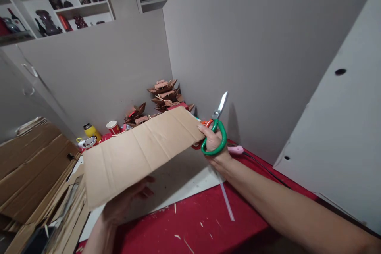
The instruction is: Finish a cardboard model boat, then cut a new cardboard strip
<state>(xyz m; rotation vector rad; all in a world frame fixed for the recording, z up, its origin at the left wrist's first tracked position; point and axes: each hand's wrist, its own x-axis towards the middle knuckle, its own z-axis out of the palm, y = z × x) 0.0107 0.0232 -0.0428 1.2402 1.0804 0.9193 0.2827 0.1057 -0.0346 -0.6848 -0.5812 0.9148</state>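
My left hand [125,202] holds up a flat brown cardboard sheet [139,151] from below, its fingers curled under the near edge. My right hand [212,143] grips green-handled scissors [218,125] by the handles. The blades point up and away, and the hand sits against the cardboard's right edge. Both are above a red table [202,222] with a white board [184,178] lying on it.
Small brown cardboard boat models [165,95] are piled in the back corner. A red-and-white paper cup [113,127], a yellow bottle [91,131], a pink tool with a black cord [236,150] and a clear stick [226,202] are on the table. Stacked cardboard [35,174] lies at left. Grey partition walls enclose the corner.
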